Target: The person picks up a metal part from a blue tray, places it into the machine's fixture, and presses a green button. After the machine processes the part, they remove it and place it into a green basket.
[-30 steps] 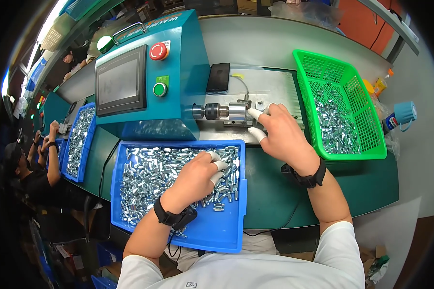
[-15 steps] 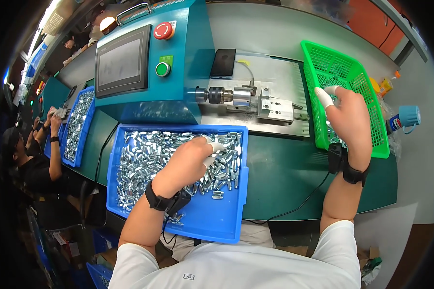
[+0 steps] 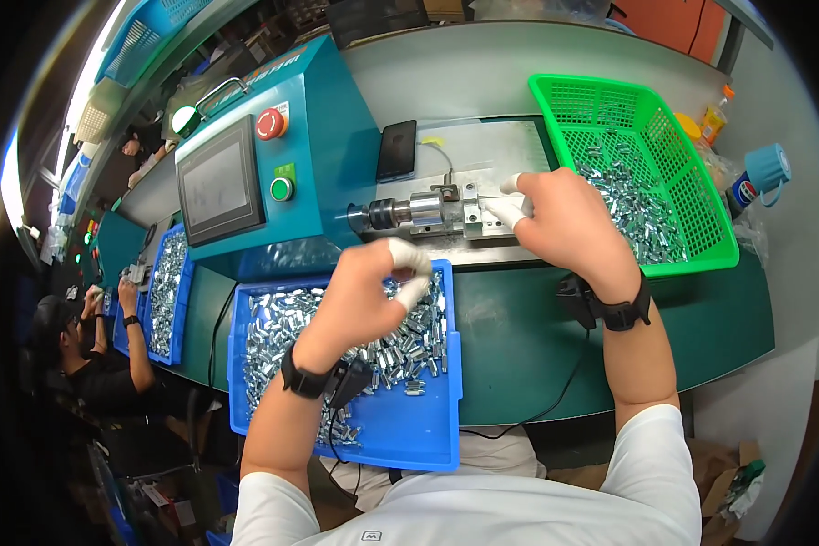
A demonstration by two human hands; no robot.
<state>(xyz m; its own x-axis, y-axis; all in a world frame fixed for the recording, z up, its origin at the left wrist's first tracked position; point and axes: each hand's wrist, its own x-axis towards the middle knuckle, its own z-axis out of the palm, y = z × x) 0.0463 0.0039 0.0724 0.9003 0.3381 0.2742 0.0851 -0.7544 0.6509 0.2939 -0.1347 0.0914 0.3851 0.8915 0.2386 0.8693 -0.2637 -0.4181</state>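
My left hand [image 3: 364, 287], with white finger cots on thumb and finger, is above the blue tray [image 3: 409, 441]. Its fingertips curl together in a pinch; motion blur hides what is between them. Under it lie many small shiny metal fittings [image 3: 282, 328], heaped toward the tray's far side. My right hand [image 3: 573, 223], also in white cots, reaches to the metal clamping block [image 3: 472, 211] on the machine bed. Its thumb and finger close around the block's right end, and the thing they grip is hidden. Left of the block, a chuck [image 3: 387, 214] sticks out of the teal machine [image 3: 323, 146].
A green basket [image 3: 710, 241] holding similar fittings stands at the right. Behind the chuck lies a phone [image 3: 397, 150]. A light-blue cup [image 3: 768, 166] and bottle stand at the far right. On the left, another person [image 3: 96, 337] works beside a second blue tray [image 3: 184, 300].
My right hand has moved left from the green basket to the clamping block. My left hand has lifted from the fittings in the tray. The head view has shifted.
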